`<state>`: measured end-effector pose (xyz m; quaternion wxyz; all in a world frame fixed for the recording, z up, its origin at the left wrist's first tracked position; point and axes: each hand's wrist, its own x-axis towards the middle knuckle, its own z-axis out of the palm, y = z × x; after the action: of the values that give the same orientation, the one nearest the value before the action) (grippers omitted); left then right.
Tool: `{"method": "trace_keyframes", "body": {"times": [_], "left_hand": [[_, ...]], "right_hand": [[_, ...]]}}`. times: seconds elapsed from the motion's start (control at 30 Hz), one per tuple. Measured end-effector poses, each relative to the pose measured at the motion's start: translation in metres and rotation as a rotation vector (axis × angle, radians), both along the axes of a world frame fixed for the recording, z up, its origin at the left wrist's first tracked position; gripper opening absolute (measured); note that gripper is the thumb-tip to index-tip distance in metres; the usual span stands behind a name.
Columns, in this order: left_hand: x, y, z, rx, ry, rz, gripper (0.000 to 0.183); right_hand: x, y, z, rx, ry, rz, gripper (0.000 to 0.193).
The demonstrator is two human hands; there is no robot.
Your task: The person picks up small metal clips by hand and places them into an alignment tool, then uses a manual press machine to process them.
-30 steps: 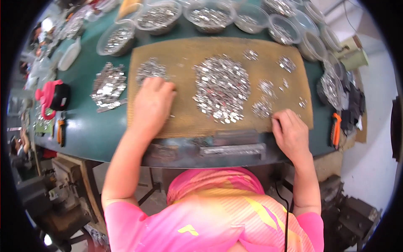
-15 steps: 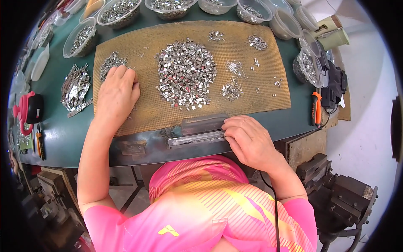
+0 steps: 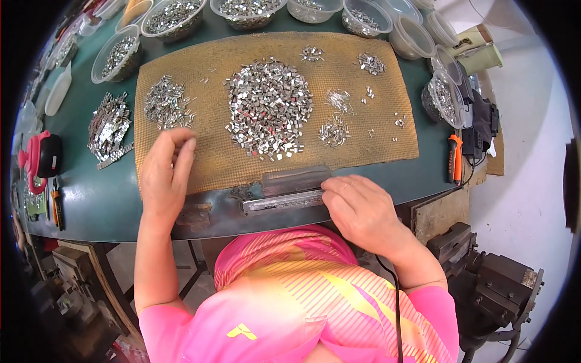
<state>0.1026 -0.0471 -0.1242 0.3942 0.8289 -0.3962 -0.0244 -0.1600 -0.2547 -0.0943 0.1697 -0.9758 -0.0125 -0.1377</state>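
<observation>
My left hand (image 3: 164, 175) hovers over the left front of the tan textured mat (image 3: 209, 154), thumb and forefinger closed together; whatever is between them is too small to make out. Just beyond it lies a pile of small silver metal pieces (image 3: 166, 100). At the table's front edge, my right hand (image 3: 363, 212) has its fingers closed about the right end of a long grooved metal bar (image 3: 281, 202), hiding that end. A dark metal block (image 3: 295, 180) lies behind the bar. A large heap of small shiny metal links (image 3: 269, 109) covers the middle of the mat.
Clear tubs (image 3: 172, 18) of metal pieces line the back. Linked metal strips (image 3: 110, 130) lie left of the mat, near a pink-and-black object (image 3: 41, 160). Orange-handled pliers (image 3: 455, 158) lie at right. Smaller piles (image 3: 334, 131) dot the mat. A black cable (image 3: 397, 302) hangs in front.
My left hand has drawn back from the left pile toward the mat's front, leaving that pile in view. The right hand has stayed at the bar's end, shifting only slightly.
</observation>
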Motion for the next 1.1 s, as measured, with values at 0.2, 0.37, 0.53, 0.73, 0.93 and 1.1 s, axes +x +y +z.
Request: {"method": "trace_keyframes", "body": {"times": [0.2,0.37,0.53,0.73,0.93,1.1], "left_hand": [[-0.017,0.018,-0.016,-0.184,0.535,-0.012,0.011],[-0.031,0.018,-0.016,-0.313,0.753,-0.044,0.012],[-0.034,0.017,-0.013,-0.291,0.753,-0.041,0.013],[-0.034,0.012,-0.008,-0.171,0.283,-0.192,0.009],[-0.045,0.005,-0.014,-0.266,0.491,-0.146,0.009],[-0.047,0.010,-0.009,-0.159,0.454,-0.150,0.013]], "right_hand": [[-0.010,-0.014,-0.002,0.204,0.114,-0.023,0.015],[0.019,-0.040,-0.006,0.020,-0.032,-0.117,0.028],[0.011,-0.055,-0.036,-0.169,-0.031,-0.177,0.039],[-0.012,-0.064,-0.033,-0.162,-0.033,-0.254,0.035],[-0.001,-0.072,-0.024,-0.022,-0.097,-0.342,0.022],[0.010,-0.077,-0.026,0.017,-0.075,-0.400,0.015]]}}
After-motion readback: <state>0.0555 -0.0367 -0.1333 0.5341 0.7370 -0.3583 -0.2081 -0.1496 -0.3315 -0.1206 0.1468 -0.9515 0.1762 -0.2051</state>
